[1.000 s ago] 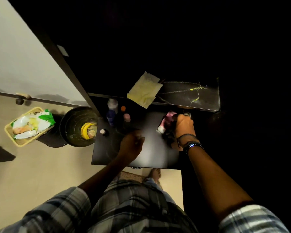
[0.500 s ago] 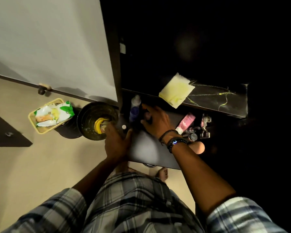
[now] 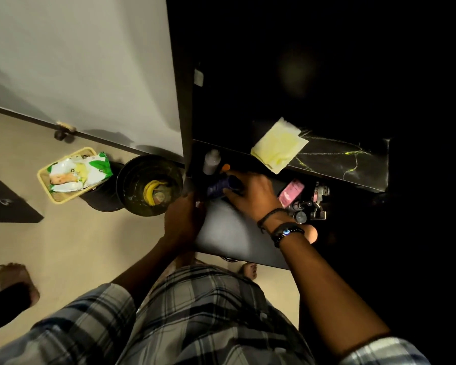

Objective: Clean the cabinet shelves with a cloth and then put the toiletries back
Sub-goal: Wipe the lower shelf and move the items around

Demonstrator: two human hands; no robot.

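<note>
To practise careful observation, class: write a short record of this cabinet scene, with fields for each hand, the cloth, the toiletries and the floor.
right: right hand grips the blue bottle at the lower shelf
left: left hand at that shelf's left edge; grip unclear
cloth: yellow cloth lies on the upper shelf, untouched
toiletries: pink tube and pale bottle on the lower shelf
floor: bin holding a banana peel; basket near it

Right hand [image 3: 250, 197] grips blue bottle [image 3: 216, 190]; left hand [image 3: 184, 219] indistinct
</note>
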